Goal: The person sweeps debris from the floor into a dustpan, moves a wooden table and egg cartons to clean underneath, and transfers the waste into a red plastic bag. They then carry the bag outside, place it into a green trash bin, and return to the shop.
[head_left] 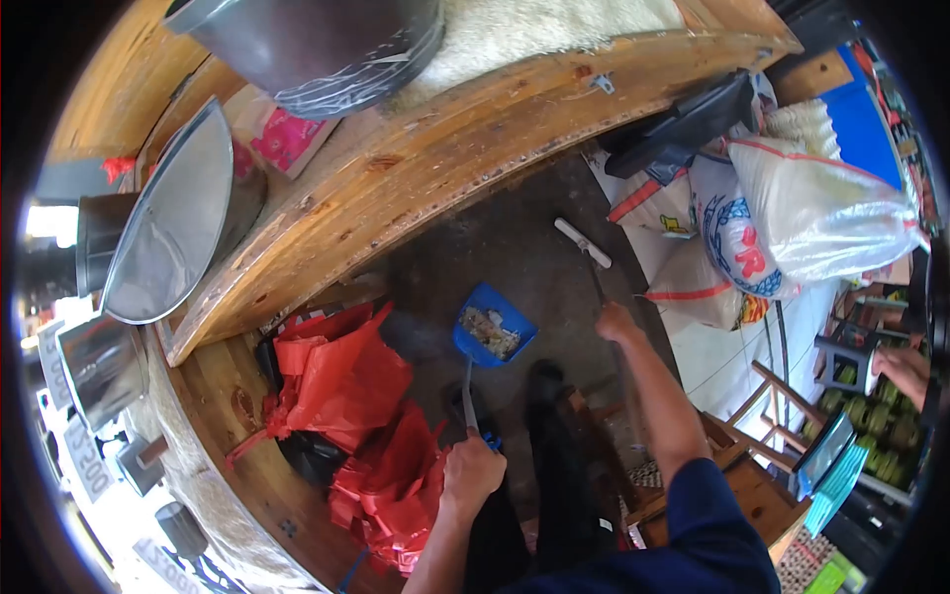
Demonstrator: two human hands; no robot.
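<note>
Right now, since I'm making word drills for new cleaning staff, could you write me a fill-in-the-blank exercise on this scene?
1. The blue dustpan has its handle gripped by the ____ hand.
2. The right hand holds a long-handled tool whose head is coloured ____.
3. Pale debris lies inside the ____.
4. The crumpled plastic bags are coloured ____.

Missing words: left; white; dustpan; red.

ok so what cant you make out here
All in the head view:
debris in the blue dustpan: too small to identify
contents of the red bags: hidden by the plastic
dark bucket's top: cut off by the upper edge
beyond the other person's hand: cut off by right edge
</note>
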